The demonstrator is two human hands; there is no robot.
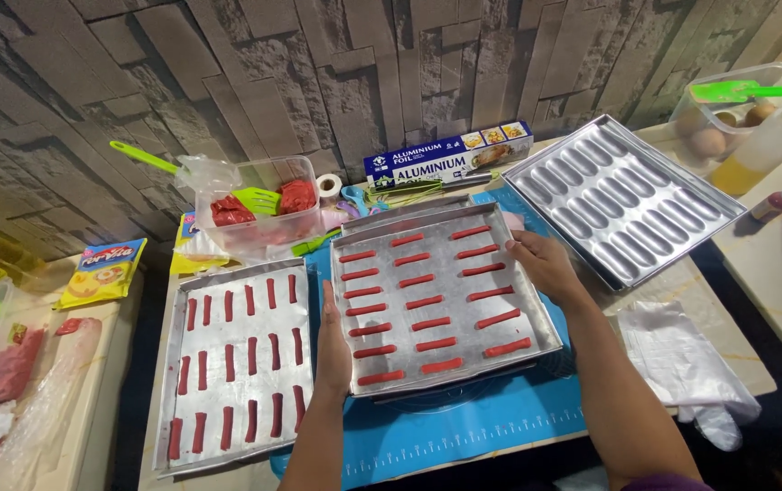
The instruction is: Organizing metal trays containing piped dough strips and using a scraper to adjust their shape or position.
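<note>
Metal tray (445, 300), opposite edges in left hand (332, 350) and right hand (545, 265) closed grip.

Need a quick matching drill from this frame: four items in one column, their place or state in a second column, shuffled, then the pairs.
Things:
1. Middle tray
2. Left tray
3. Moulded tray
4. Clear tub

Places or states:
A. Tilted at the back right, its oblong hollows bare
B. Behind the left tray, with red dough and a green spatula inside
C. Held at both sides by the left hand and right hand
D. Flat on the table, red strips lying lengthwise, no hand on it

Pairs: 1-C, 2-D, 3-A, 4-B
</note>
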